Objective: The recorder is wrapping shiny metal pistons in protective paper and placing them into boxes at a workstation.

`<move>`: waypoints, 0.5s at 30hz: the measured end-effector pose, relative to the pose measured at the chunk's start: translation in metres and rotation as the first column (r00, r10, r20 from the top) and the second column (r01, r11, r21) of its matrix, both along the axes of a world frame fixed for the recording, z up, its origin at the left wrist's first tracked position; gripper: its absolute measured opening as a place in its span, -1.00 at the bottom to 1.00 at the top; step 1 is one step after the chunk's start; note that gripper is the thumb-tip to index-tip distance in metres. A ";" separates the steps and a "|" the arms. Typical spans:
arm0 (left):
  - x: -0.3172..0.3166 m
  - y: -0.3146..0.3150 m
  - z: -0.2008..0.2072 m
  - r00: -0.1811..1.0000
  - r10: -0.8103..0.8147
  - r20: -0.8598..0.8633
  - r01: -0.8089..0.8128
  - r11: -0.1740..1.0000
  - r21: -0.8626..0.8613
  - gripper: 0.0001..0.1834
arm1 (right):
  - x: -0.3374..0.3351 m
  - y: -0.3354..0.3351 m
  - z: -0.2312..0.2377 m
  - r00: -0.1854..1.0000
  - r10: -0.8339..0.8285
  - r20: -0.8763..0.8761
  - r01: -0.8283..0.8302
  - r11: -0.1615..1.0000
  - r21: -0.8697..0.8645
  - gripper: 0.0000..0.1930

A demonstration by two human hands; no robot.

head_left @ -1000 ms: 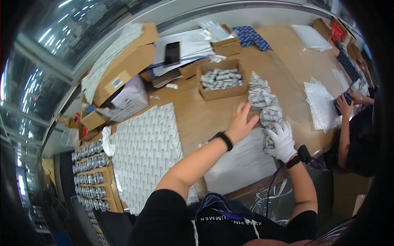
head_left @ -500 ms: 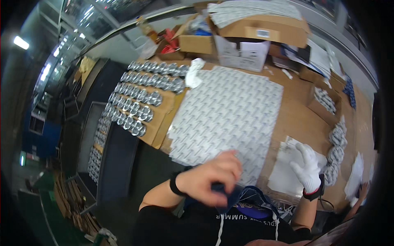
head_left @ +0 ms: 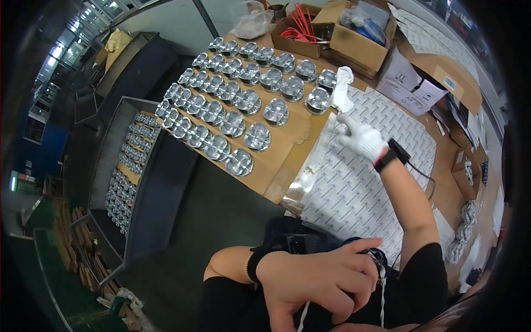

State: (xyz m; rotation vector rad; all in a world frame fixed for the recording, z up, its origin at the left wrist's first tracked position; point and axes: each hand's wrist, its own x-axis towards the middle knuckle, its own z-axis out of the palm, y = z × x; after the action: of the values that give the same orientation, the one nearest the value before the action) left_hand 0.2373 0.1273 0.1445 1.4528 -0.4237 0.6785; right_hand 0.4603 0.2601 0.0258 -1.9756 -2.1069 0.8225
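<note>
Since the frame half a second ago, the right grip, in a white knit glove, has left the plain sheet near the wrapped bundles and moved to the stack of printed sheets, beside the piston rows. It is released and holds nothing, its fingers parted; whether it touches the paper is unclear. Just beyond its fingertips lies a crumpled white cloth, and the nearest of the silvery pistons sits up and to the left, touching the cloth or nearly so.

Back upward, the right hand points up and left, its forearm reaching from the lower right. Bare and close to the chest, the left grip is loosely bent with thumb apart; nothing shows in it.

Five slanting rows of pistons stand on cardboard at the left end of the tabletop. Behind them sit a box with red items and a carton with blue plastic. Farther left, a dark-sided bin holds more pistons.
</note>
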 end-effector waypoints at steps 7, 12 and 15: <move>-0.039 0.032 -0.012 0.990 0.091 0.112 -0.107 0.984 0.143 -0.48 | -0.040 0.102 -0.100 0.990 -0.050 0.132 0.043 0.997 0.059 -0.46; -0.049 0.060 -0.047 0.817 0.512 -0.266 -0.475 0.859 0.193 -0.82 | -0.047 0.087 -0.088 0.974 -0.219 0.061 0.215 0.974 0.072 -0.62; -0.031 0.073 -0.115 0.480 0.776 -0.408 -0.579 0.630 0.518 -0.79 | -0.019 0.039 -0.093 0.985 -0.078 -0.155 0.114 0.965 0.237 -0.63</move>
State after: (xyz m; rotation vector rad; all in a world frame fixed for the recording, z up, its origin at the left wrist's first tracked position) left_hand 0.2060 0.2000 0.0299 2.0733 0.6678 0.7371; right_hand 0.4417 0.2989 -0.0670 -1.8165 -1.9115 0.6317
